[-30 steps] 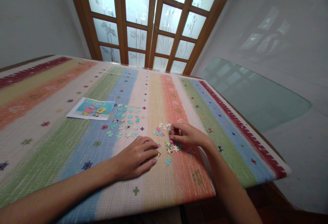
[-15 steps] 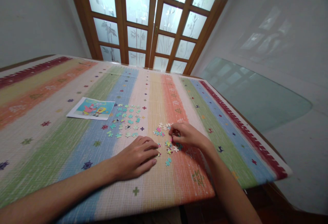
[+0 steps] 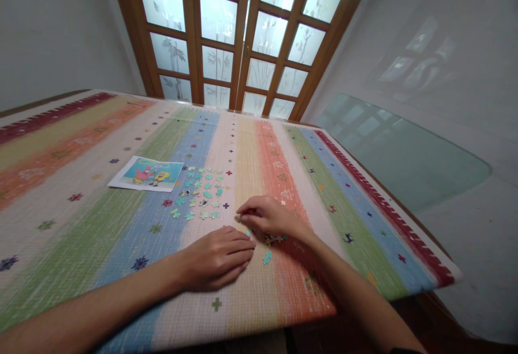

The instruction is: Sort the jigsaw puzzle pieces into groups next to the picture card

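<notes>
My right hand [image 3: 267, 216] is closed in a pinch on a small jigsaw puzzle piece [image 3: 238, 217], just right of the laid-out pieces. Its palm and wrist hide most of the loose pile beneath. My left hand [image 3: 222, 257] lies flat on the cloth, fingers stretched out, with a colourful piece [image 3: 248, 233] at its fingertips. Several mostly turquoise and pale pieces [image 3: 207, 194] are spread in loose rows beyond my left hand. From under my right wrist, part of the mixed pile [image 3: 275, 240] shows, and a turquoise piece [image 3: 267, 258] lies nearer to me.
A printed cartoon picture [image 3: 149, 174] lies left of the rows. The striped tablecloth [image 3: 101, 224] covers the table, whose near edge runs below my forearms. Wooden glass-paned doors [image 3: 218, 35] stand behind, and a glass panel [image 3: 400, 149] is on the right.
My right hand has moved left from the loose pile towards the rows, a piece now showing at its fingertips. My left hand has stayed almost in place.
</notes>
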`<state>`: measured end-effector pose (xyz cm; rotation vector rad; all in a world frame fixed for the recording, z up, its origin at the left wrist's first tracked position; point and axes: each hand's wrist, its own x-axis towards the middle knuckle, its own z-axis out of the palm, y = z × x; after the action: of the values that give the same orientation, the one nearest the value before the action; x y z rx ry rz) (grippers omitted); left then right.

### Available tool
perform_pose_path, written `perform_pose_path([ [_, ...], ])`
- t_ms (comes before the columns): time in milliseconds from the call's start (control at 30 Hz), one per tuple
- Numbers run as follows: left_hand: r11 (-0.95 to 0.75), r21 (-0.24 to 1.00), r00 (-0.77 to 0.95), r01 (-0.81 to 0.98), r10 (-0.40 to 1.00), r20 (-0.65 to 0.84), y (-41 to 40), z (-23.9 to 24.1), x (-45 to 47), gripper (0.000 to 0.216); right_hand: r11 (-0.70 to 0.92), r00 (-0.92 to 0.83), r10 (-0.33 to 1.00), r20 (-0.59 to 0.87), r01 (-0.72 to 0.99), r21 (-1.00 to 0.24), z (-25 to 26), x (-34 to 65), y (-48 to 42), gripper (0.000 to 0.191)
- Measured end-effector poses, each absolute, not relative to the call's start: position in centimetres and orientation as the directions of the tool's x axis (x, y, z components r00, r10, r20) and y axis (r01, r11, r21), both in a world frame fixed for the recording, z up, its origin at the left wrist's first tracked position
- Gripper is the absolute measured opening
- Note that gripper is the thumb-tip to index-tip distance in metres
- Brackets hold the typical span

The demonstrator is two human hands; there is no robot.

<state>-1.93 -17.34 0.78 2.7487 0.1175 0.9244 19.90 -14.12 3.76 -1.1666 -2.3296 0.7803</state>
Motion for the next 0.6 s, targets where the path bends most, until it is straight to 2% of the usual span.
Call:
perform_pose_path([
  [233, -0.973, 0.230, 0.797, 0.009, 0.146, 0.587, -17.4, 0.6, -2.1, 0.022, 0.578, -0.582, 0.790, 0.191, 0.605, -0.548, 3.6, 17.2, -13.1, 0.006],
  [333, -0.975, 0.220, 0.803, 0.022, 0.148, 0.577, -17.4, 0.5, -2.2, 0.020, 0.617, -0.599, 0.769, 0.225, 0.601, -0.508, 3.1, 17.0, -12.7, 0.008],
  [600, -0.978, 0.179, 0.751, 0.107, 0.198, 0.630, -17.0, 0.3, -2.5, 0.023, 0.615, -0.540, 0.784, 0.305, 0.609, -0.501, 3.0, 18.9, -12.1, 0.009],
])
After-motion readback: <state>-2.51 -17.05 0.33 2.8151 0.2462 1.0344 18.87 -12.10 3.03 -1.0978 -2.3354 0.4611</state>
